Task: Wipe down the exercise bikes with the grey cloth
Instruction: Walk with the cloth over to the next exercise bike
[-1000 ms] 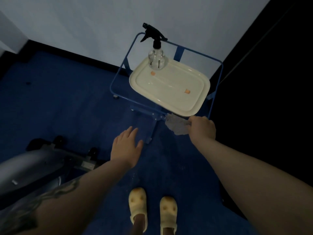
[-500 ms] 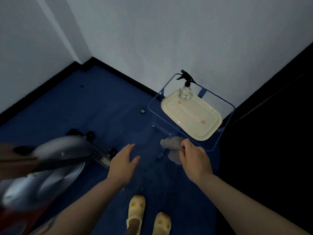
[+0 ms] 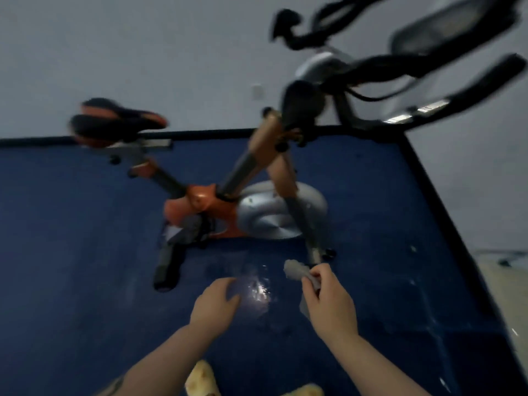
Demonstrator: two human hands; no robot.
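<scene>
The right hand (image 3: 328, 301) grips the bunched grey cloth (image 3: 297, 270) near the exercise bike (image 3: 243, 207); the left hand (image 3: 213, 305) hangs loose, holding nothing. Through the blur, the handlebars (image 3: 428, 87) far right seem nearest: spread the cloth flat before wiping.

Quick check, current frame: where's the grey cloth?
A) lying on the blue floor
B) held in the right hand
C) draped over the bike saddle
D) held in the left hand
B: the right hand has its fingers curled round the bunched grey cloth, held in front of the bike's base, while the left hand holds nothing, and the saddle has no cloth on it.
</scene>
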